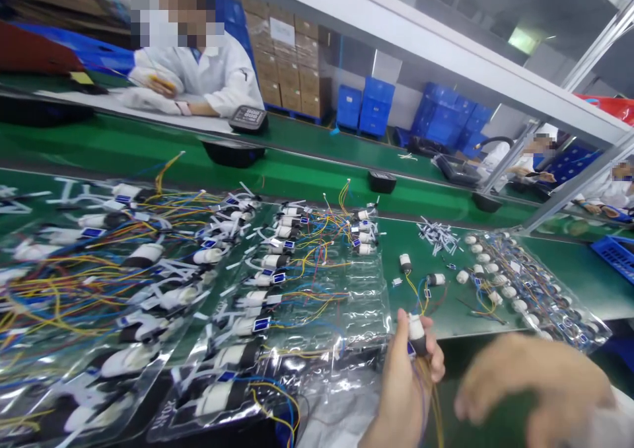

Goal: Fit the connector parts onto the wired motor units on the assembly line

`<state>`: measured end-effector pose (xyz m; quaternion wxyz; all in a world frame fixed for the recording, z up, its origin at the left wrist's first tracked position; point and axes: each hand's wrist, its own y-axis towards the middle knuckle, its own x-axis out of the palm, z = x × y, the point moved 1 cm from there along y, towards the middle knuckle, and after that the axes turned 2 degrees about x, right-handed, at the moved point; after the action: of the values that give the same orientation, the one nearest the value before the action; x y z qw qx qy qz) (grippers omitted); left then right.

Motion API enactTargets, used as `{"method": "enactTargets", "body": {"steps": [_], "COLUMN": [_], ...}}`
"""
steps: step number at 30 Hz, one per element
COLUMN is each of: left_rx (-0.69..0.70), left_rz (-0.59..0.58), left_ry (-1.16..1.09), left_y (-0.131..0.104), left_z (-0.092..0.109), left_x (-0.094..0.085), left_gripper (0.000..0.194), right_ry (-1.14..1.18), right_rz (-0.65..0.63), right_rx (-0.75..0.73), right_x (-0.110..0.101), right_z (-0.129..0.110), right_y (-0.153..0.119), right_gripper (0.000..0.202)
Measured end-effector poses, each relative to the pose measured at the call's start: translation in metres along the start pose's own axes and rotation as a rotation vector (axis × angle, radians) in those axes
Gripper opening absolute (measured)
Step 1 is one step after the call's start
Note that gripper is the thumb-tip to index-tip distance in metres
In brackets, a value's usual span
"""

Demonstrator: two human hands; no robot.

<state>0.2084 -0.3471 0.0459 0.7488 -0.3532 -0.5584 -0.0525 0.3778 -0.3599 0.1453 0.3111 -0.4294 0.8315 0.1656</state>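
My left hand point(409, 382) is wrapped round a white and black cylindrical part point(416, 336) at the lower right of centre, its coloured wires hanging down past the palm. To the right, my right hand point(535, 375) is smeared by motion, fingers curved toward the left hand; whether they hold anything is hidden. Beyond the left hand, two similar wired parts lie on the green bench, one upright-looking point(405, 263) and one on its side point(436, 279). Left of the hands, a clear plastic tray point(366, 296) holds several such parts with yellow, blue and red wires.
More filled trays stand at the left point(143, 375) and right point(589, 322). A pile of white strips point(440, 236) lies at the bench's back. A metal frame point(446, 58) crosses overhead. People point(198, 78) sit across the green belt point(307, 170); a blue basket point(614, 256) is far right.
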Motion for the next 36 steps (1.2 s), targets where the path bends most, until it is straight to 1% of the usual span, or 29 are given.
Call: {"method": "enactTargets", "body": {"steps": [1,3,4,7,9,11,14,17,19,20,21,23,26,29,31,33,35,36], "left_rx": [0.010,-0.006,-0.021,-0.049,-0.055,-0.065,-0.112,-0.149,-0.126,-0.107,-0.089,-0.068,-0.040,0.058,0.165,0.260,0.328,0.357], "left_rz": [-0.053,-0.166,-0.210,-0.290,-0.325,-0.367,-0.393,-0.346,-0.292,-0.267,-0.245,-0.215,-0.182,-0.194,-0.228,-0.240,-0.220,-0.204], "left_ry": [0.052,0.162,0.207,0.302,0.349,0.400,0.474,0.496,0.467,0.444,0.422,0.391,0.420,0.535,0.631,0.715,0.770,0.789], "left_y": [0.001,0.003,0.003,0.004,0.003,0.003,0.004,0.007,0.008,0.008,0.007,0.006,0.007,0.008,0.007,0.004,-0.001,-0.004], "left_z": [0.000,-0.002,-0.004,-0.010,-0.012,-0.013,-0.010,-0.006,-0.003,-0.002,-0.001,0.001,0.001,0.001,0.005,0.011,0.018,0.022], "left_x": [-0.005,-0.015,-0.018,-0.023,-0.022,-0.022,-0.024,-0.027,-0.025,-0.024,-0.022,-0.019,-0.020,-0.023,-0.024,-0.025,-0.026,-0.027], "left_gripper": [0.055,0.063,0.068,0.079,0.081,0.084,0.090,0.094,0.091,0.088,0.083,0.076,0.070,0.065,0.059,0.053,0.048,0.047], "right_ry": [-0.067,-0.320,-0.372,-0.442,-0.474,-0.491,-0.479,-0.423,-0.350,-0.301,-0.246,-0.131,0.026,0.156,0.294,0.481,0.639,0.680], "right_rz": [0.130,0.513,0.587,0.676,0.726,0.784,0.914,1.134,1.283,1.338,1.375,1.403,1.370,1.286,1.208,1.111,1.016,0.985], "right_rx": [0.091,0.369,0.424,0.486,0.504,0.505,0.486,0.466,0.443,0.429,0.416,0.399,0.395,0.410,0.404,0.377,0.346,0.333], "right_x": [-0.012,-0.037,-0.046,-0.065,-0.070,-0.073,-0.078,-0.080,-0.078,-0.075,-0.071,-0.059,-0.033,-0.003,0.015,0.029,0.038,0.042], "right_z": [0.016,0.059,0.082,0.149,0.182,0.202,0.214,0.211,0.202,0.195,0.186,0.167,0.134,0.104,0.087,0.073,0.061,0.057], "right_y": [0.004,0.014,0.020,0.036,0.041,0.040,0.029,0.018,0.013,0.012,0.011,0.012,0.019,0.030,0.039,0.049,0.057,0.060], "right_gripper": [0.052,0.039,0.036,0.033,0.030,0.024,0.021,0.026,0.028,0.030,0.031,0.031,0.031,0.031,0.032,0.033,0.037,0.040]}}
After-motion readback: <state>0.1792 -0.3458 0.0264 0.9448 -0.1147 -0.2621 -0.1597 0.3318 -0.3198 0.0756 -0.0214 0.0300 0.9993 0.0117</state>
